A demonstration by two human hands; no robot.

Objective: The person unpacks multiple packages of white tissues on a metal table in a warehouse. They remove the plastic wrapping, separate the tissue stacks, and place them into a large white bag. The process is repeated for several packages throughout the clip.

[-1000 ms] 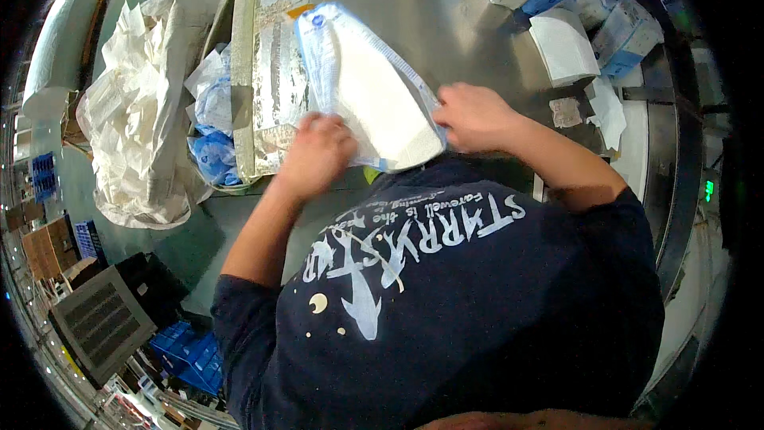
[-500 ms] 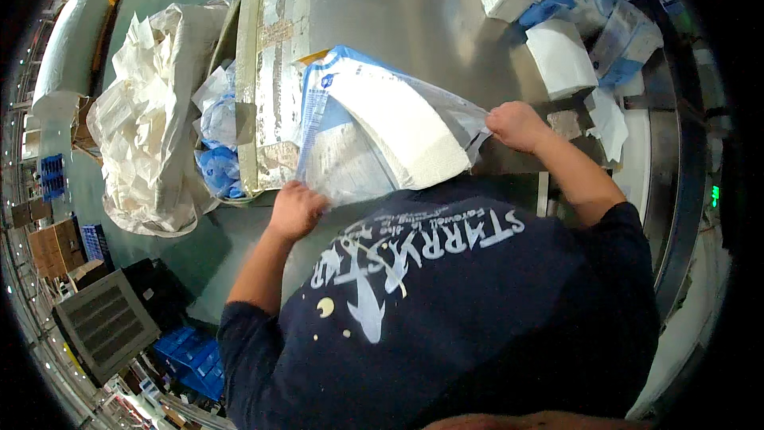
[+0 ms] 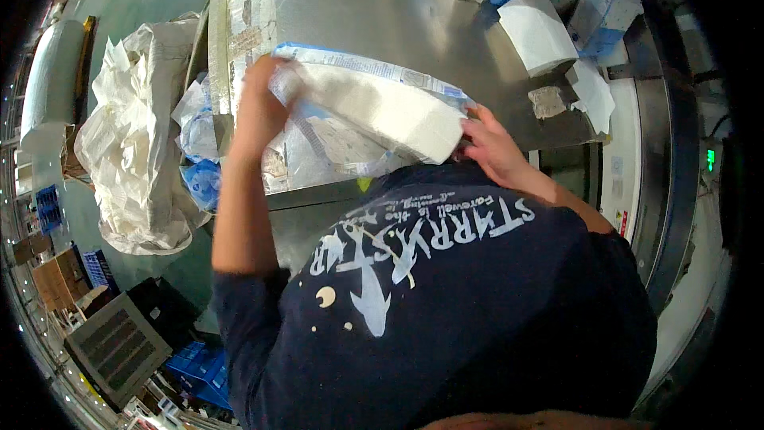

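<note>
A thick stack of white paper towels lies slantwise at the near edge of the metal table, its long face bare. Along its far side runs an opened clear-and-blue plastic wrapper, which also spreads loosely below the stack. My left hand is at the stack's left end, against the wrapper; motion smears its fingers. At the right end, my right hand grips the stack, its fingers bent around the corner.
Wrapped paper packs and a loose white stack sit at the table's far right. Left of the metal table stands a big white sack of scrap paper, with blue crumpled plastic between. Blue crates are at lower left.
My hands stopped pulling the wrapper apart. The left moved up to the stack's far left end, the right inward onto its right end. The wrapper now lies folded back along the stack.
</note>
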